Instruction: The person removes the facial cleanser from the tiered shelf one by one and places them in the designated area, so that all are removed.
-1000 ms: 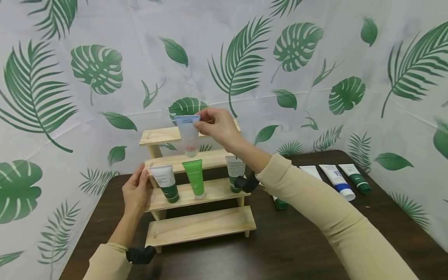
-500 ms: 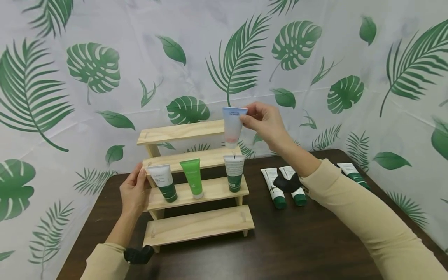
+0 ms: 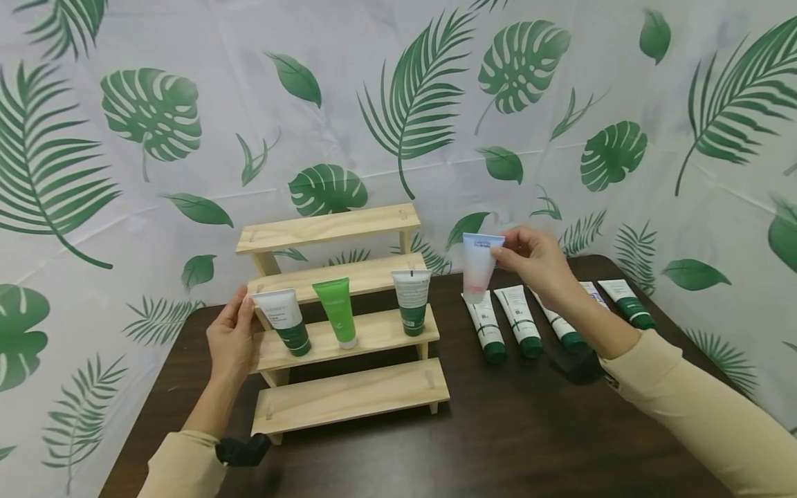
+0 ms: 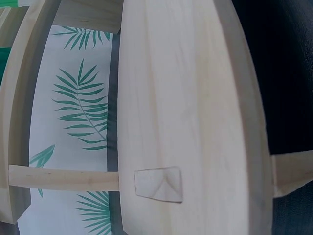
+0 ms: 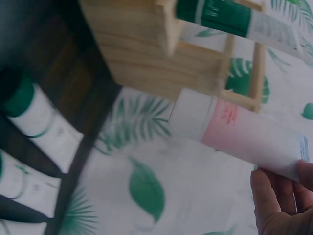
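My right hand (image 3: 542, 266) pinches a pale blue and pink squeeze tube (image 3: 479, 266) by its flat top end, cap down, to the right of the wooden stepped rack (image 3: 349, 394). In the right wrist view the tube (image 5: 244, 134) shows its white cap and pink print. My left hand (image 3: 232, 339) grips the rack's left side at the second and third steps. On one step stand a white and green tube (image 3: 283, 321), a bright green tube (image 3: 336, 312) and another white and green tube (image 3: 412, 301). The left wrist view shows a bare step (image 4: 186, 98) close up.
Several white and green tubes (image 3: 518, 321) lie in a row on the dark table (image 3: 498, 429) right of the rack, below my right hand and forearm. A leaf-printed cloth (image 3: 398, 83) hangs behind the table.
My right hand has carried the pale blue and pink tube rightward from above the rack, then lower, over the row of lying tubes. My left hand has stayed on the rack.
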Available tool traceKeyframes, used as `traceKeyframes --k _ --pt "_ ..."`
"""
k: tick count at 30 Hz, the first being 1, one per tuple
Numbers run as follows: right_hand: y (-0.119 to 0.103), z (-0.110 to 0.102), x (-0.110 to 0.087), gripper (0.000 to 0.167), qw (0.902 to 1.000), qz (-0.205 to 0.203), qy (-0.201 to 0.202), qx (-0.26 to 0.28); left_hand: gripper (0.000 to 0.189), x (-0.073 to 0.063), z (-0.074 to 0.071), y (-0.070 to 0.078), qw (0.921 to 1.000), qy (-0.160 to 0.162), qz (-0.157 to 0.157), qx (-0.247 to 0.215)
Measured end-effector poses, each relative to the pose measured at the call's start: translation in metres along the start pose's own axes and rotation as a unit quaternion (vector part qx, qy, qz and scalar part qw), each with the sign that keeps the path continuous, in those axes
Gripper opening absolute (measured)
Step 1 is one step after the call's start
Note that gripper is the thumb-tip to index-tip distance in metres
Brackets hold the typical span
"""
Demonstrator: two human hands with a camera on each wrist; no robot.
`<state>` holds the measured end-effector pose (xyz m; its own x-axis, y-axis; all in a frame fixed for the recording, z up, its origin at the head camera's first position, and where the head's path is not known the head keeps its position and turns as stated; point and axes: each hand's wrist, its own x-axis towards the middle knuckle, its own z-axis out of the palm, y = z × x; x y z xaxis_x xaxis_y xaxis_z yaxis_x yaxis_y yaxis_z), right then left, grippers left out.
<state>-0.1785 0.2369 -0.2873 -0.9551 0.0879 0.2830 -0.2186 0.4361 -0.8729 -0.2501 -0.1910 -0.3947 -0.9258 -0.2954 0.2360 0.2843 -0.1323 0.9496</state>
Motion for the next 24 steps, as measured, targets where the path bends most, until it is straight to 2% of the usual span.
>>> traceKeyframes --k 9,18,24 --pt "0.05 -0.01 -0.038 0.03 0.9939 0.081 -0.075 0.004 0.046 0.0 0.0 0.0 1.0 -0.003 -0.002 -0.008" --pt "0.084 -0.009 -0.061 0.035 0.9754 0.163 -0.143 0.039 0.048 0.0 0.0 0.001 0.9999 -0.012 -0.007 -0.005" --pt "0.099 -0.007 -0.073 0.036 0.9654 0.192 -0.168 0.052 0.048 0.001 0.0 0.0 0.9998 -0.011 -0.006 -0.013"
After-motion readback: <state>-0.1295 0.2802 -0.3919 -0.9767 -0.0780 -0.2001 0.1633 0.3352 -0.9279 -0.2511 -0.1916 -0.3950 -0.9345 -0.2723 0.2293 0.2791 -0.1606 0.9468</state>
